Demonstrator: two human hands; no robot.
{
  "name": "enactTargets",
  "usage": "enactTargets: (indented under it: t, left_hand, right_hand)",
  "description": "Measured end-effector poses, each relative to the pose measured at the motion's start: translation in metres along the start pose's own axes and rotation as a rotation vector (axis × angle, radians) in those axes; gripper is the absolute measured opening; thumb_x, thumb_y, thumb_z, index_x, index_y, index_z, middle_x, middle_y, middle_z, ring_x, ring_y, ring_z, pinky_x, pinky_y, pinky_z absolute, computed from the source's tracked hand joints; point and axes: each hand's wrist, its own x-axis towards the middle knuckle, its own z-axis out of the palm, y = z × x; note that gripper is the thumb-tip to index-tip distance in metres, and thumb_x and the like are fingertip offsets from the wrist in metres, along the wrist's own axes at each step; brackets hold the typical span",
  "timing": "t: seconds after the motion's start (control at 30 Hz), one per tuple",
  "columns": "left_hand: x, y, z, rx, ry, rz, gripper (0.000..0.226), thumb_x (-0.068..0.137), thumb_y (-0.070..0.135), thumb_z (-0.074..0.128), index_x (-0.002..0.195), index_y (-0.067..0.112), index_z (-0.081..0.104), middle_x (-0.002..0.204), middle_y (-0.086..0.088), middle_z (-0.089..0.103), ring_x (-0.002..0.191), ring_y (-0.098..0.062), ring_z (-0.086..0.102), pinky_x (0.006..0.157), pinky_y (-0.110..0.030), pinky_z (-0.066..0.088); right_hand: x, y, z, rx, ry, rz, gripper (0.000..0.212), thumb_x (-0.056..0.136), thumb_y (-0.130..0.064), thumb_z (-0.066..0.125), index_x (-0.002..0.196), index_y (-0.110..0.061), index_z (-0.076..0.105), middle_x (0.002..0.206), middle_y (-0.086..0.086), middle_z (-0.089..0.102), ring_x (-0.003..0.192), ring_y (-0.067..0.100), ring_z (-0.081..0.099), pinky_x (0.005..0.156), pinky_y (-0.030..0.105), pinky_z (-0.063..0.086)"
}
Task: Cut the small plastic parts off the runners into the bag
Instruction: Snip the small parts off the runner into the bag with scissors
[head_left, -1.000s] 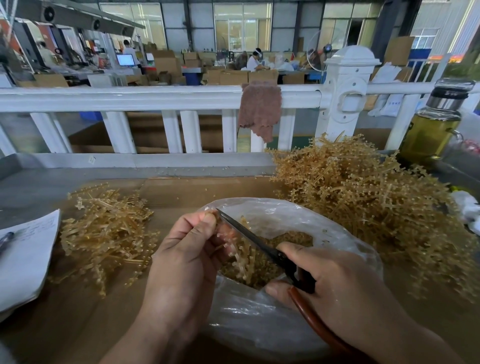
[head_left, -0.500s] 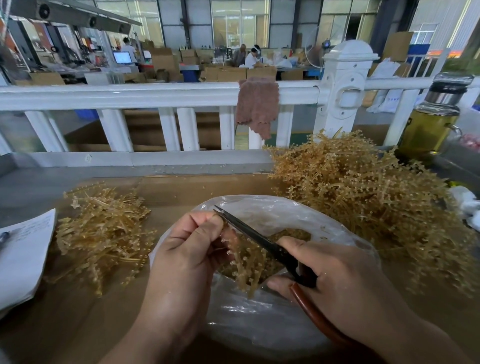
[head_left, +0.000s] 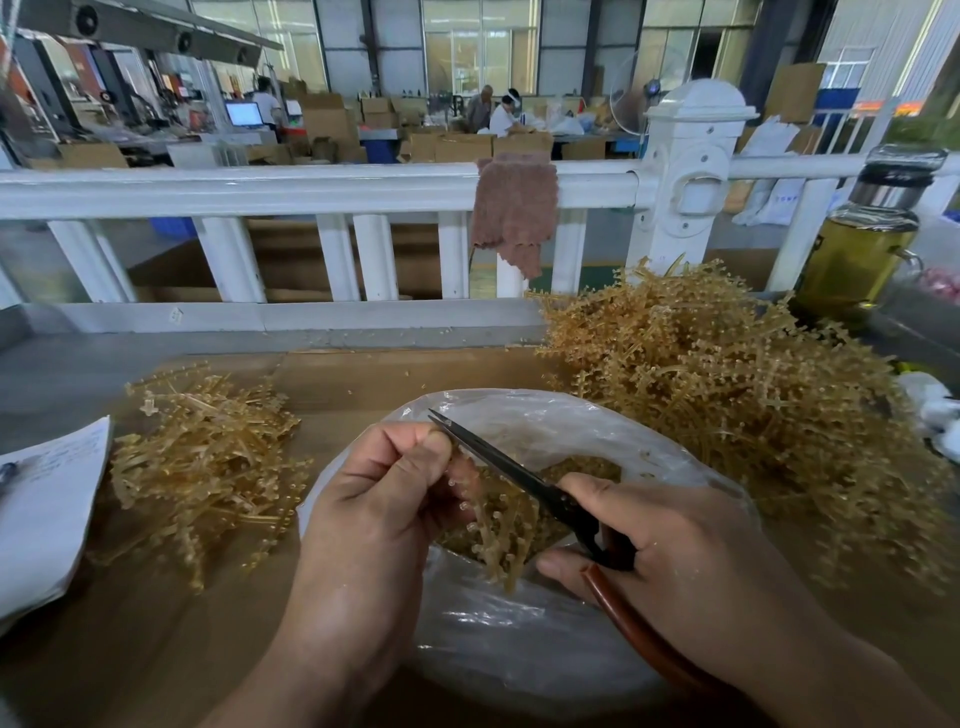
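Two hands over the open bag: left hand pinches a runner hanging above the bag's mouth, right hand grips scissors, blades nearly together by the left fingertips. Cut parts sit inside; uncut pile on the right.

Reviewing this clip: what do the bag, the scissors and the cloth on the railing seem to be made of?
Bag: thin clear plastic film, glossy; it wrinkles and shows highlights. Scissors: dark, dull metal blades; the reddish-brown handle looks smooth and shiny, probably plastic or a coating. Cloth: soft pinkish-brown fabric, fuzzy like terry or microfibre, hanging limp with a wavy edge.
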Motion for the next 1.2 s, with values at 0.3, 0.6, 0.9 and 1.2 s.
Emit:
enactTargets:
  t: [0.3, 0.6, 0.9, 1.2]
  left_hand:
    - [0.0, -0.001, -0.001, -0.001, -0.01, 0.005, 0.019, 0.087, 0.027, 0.062, 0.07, 0.021, 0.068, 0.075, -0.013, 0.06, 0.068, -0.022, 0.055, 0.063, -0.028, 0.051]
    - [0.0, -0.002, 0.0, 0.002, -0.001, 0.0, 0.016, 0.083, 0.028, 0.063, 0.068, 0.023, 0.068, 0.073, -0.011, 0.061, 0.067, -0.019, 0.055, 0.06, -0.026, 0.051]
    - [-0.002, 0.001, 0.002, 0.012, 0.005, -0.009, 0.018, 0.085, 0.026, 0.061, 0.069, 0.023, 0.069, 0.072, -0.009, 0.06, 0.066, -0.019, 0.054, 0.063, -0.029, 0.048]
    - [0.0, 0.012, 0.005, -0.204, 0.002, -0.167, 0.009, 0.088, 0.015, 0.056, 0.085, 0.012, 0.064, 0.073, -0.01, 0.058, 0.058, -0.018, 0.055, 0.049, -0.026, 0.049]
  right_hand:
    - [0.0, -0.001, -0.002, 0.004, -0.053, 0.029, 0.065, 0.075, -0.077, 0.044, 0.117, -0.035, 0.07, 0.068, -0.023, 0.06, 0.07, -0.001, 0.058, 0.058, 0.021, 0.048]
    - [0.0, 0.0, -0.006, -0.006, -0.092, 0.033, 0.056, 0.076, -0.075, 0.046, 0.111, -0.038, 0.069, 0.065, -0.023, 0.058, 0.069, 0.001, 0.059, 0.055, 0.019, 0.046]
    - [-0.001, 0.0, 0.0, -0.046, -0.028, 0.01, 0.046, 0.078, -0.069, 0.052, 0.098, -0.032, 0.071, 0.058, -0.019, 0.057, 0.067, 0.0, 0.058, 0.054, 0.021, 0.047]
    - [0.0, 0.001, -0.005, 0.509, -0.055, 0.297, 0.052, 0.067, -0.078, 0.067, 0.11, -0.05, 0.064, 0.07, -0.004, 0.07, 0.053, 0.01, 0.065, 0.05, 0.027, 0.054]
